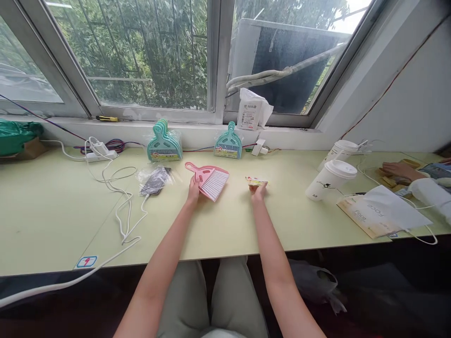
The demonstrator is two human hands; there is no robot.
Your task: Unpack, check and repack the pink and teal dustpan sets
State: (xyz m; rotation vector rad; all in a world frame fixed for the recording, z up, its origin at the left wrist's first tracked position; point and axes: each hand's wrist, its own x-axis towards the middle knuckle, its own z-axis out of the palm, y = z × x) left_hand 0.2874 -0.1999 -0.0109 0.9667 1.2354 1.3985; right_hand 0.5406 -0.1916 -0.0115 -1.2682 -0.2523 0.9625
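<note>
You wear plain grey-green trousers (239, 298), lightly creased at the lap, with a sliver of a pale top (220, 334) showing at the bottom edge, and your forearms (167, 253) are bare down to your left grip (193, 190) and right grip (259, 192).

dustpan (205, 172): pink. brush bristles (215, 185): white, striped in rows. small printed card (259, 181): yellow/white, bit of red. bagged sets (163, 140) by the window: teal, yellowish labels. tabletop (225, 230): pale yellow-green. front cup (326, 185): white, black print. knife (107, 119): yellow and black. table sticker (87, 261): white, blue border, red mark. trousers (235, 293): grey-green.
</note>
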